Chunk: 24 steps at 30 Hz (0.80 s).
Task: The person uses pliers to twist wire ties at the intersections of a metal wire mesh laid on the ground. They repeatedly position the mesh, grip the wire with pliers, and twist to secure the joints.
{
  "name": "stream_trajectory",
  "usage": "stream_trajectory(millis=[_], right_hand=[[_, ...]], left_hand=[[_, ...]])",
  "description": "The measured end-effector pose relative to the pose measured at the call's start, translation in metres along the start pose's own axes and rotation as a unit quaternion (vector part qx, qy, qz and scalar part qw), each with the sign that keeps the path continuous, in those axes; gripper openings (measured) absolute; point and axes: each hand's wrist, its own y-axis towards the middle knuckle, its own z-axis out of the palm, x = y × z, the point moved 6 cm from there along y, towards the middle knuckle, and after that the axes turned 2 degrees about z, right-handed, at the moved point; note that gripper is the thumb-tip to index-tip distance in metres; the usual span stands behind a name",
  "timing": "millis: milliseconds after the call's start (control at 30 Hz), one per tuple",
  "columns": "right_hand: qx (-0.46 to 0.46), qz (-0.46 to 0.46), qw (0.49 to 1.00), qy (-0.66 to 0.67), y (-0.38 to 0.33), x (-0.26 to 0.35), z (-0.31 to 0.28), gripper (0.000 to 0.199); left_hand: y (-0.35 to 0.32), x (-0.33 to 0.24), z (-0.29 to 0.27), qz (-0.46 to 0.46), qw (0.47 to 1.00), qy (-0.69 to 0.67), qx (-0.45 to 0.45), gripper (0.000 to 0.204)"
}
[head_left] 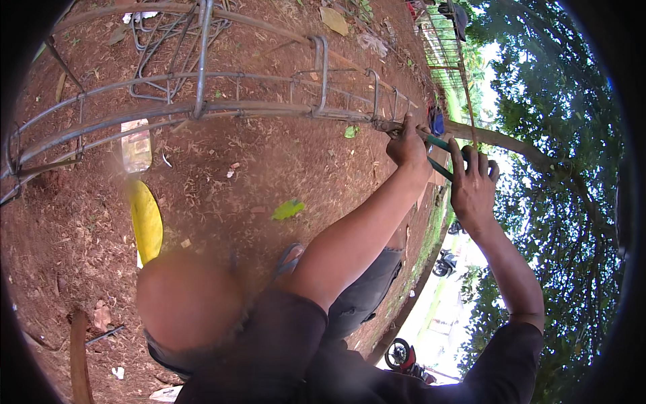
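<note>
Head view: dark sleeves (pixel 286 333) nearest, bare forearms reaching up and out. Right hand (pixel 475 185) grasping the green handles of a tool (pixel 439 143), one handle against the fingers, the other near the palm. Left hand (pixel 408 147) clenched around the tool's far end, right at the end of a long wire cage (pixel 269 106); can't tell if it grips tool, bar or both. Cage runs off to the left, over red soil (pixel 222 168). Green leaf (pixel 288 209) on the soil below it. Further out: motorbike (pixel 402 355), tree branch (pixel 531 153).
</note>
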Motion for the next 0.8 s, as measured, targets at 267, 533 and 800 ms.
stream_trajectory(millis=[267, 533, 800], right_hand=[[-0.079, -0.206, 0.975, 0.028, 0.131, -0.046, -0.008, 0.057], [-0.014, -0.366, 0.93, 0.025, 0.247, -0.019, 0.023, 0.038], [0.08, -0.237, 0.96, 0.127, 0.241, -0.056, 0.087, 0.051]], left_hand=[[-0.005, 0.035, 0.016, 0.015, 0.985, 0.086, 0.15, 0.063], [0.023, 0.072, -0.051, -0.05, 0.968, 0.211, 0.122, 0.032], [0.064, 0.027, -0.09, 0.049, 0.94, 0.33, 0.073, 0.022]])
